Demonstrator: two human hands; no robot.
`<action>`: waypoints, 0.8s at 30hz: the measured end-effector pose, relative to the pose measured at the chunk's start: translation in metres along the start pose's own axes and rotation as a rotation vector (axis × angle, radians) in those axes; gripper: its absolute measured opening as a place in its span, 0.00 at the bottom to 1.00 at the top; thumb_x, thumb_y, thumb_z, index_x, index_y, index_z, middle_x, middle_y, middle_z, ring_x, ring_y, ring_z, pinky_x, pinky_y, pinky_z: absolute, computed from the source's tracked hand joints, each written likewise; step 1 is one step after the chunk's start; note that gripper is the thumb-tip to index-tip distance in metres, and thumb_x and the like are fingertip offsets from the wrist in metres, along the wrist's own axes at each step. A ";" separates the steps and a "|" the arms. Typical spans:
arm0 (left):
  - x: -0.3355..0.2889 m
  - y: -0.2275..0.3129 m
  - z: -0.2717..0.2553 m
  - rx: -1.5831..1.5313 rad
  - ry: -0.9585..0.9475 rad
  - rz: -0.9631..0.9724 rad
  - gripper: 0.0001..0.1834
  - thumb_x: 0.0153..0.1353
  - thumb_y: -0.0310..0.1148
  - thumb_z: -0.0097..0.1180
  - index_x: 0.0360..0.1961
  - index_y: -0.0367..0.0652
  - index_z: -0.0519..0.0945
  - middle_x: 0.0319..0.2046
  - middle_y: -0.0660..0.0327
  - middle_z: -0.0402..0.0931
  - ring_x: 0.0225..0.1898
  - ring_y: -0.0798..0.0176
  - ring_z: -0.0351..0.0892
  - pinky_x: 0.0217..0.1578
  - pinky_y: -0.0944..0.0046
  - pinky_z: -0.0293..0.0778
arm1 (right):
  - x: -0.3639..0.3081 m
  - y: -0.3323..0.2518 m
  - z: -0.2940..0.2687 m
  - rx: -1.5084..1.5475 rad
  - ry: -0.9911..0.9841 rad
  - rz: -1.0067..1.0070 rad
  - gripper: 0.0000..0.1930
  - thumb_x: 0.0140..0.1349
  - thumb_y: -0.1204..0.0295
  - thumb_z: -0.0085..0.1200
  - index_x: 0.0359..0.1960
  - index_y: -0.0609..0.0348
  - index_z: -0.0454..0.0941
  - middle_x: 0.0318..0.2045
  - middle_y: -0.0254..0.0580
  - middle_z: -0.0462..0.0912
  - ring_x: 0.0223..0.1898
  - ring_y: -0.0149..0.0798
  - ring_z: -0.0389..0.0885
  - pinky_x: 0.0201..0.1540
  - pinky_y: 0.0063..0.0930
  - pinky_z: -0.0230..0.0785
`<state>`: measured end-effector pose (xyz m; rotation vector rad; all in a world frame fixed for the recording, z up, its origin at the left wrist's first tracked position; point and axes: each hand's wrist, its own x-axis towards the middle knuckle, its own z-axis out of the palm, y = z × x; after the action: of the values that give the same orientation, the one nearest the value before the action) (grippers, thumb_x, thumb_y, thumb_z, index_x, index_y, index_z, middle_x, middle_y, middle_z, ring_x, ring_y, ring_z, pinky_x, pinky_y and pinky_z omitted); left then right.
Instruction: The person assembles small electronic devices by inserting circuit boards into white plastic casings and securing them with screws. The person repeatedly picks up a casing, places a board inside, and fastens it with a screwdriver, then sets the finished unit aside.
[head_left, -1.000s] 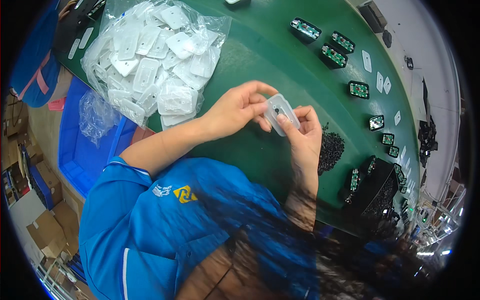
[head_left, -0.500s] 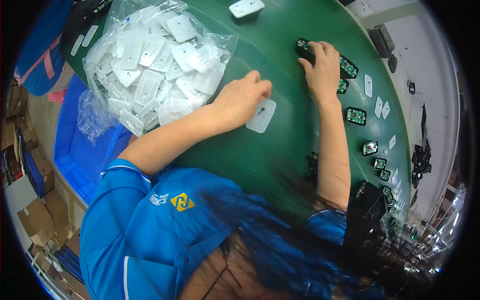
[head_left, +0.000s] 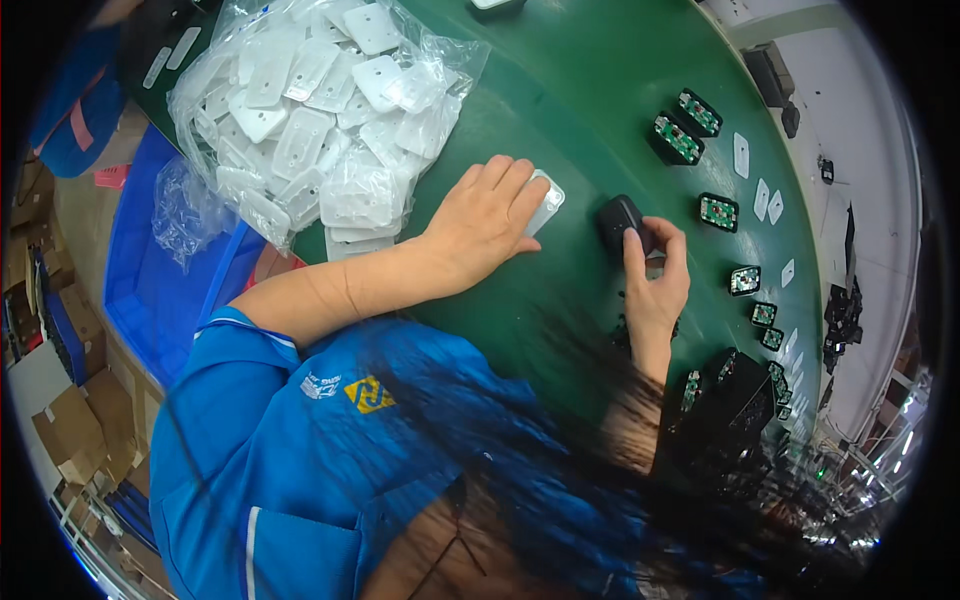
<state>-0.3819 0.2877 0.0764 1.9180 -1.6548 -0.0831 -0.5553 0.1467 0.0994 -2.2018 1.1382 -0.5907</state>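
Note:
My left hand lies flat, fingers stretched, over a white rounded plate on the green table; the hand hides much of the plate. To its right, my right hand grips a small black plastic case between thumb and fingers. The case's plain dark side faces up. Farther off stand two open black cases with green circuit boards, one next to the other.
A clear bag heaped with white plates lies at the far left, above a blue bin. More cases with circuit boards, such as one, and loose white plates line the right edge. Hair blurs the lower right.
My right hand has come nearer, now with a black case from the far group. My left hand has gone from curled fingers to flat over the white plate. The view has shifted slightly.

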 end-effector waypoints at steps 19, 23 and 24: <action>-0.015 -0.029 -0.023 -0.455 -0.054 0.104 0.30 0.52 0.14 0.44 0.59 0.42 0.68 0.61 0.57 0.65 0.64 0.54 0.61 0.63 0.54 0.57 | -0.017 -0.039 0.018 -0.023 -0.143 -0.490 0.20 0.51 0.78 0.61 0.48 0.60 0.75 0.44 0.45 0.78 0.45 0.46 0.76 0.48 0.35 0.70; -0.020 -0.029 -0.017 -0.379 -0.094 0.111 0.32 0.47 0.11 0.44 0.57 0.42 0.70 0.61 0.60 0.66 0.65 0.58 0.60 0.64 0.53 0.56 | -0.015 -0.036 0.027 -0.025 -0.140 -0.561 0.19 0.51 0.78 0.60 0.47 0.61 0.75 0.44 0.44 0.78 0.45 0.46 0.75 0.47 0.36 0.70; -0.020 -0.029 -0.016 -0.371 -0.105 0.115 0.32 0.47 0.11 0.44 0.57 0.42 0.70 0.61 0.60 0.66 0.65 0.59 0.59 0.64 0.53 0.55 | -0.015 -0.037 0.028 -0.039 -0.143 -0.564 0.19 0.51 0.78 0.60 0.47 0.61 0.75 0.43 0.44 0.78 0.44 0.46 0.75 0.46 0.36 0.70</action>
<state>-0.3544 0.3134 0.0691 1.5595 -1.6775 -0.4209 -0.5246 0.1847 0.1025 -2.5594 0.4478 -0.6242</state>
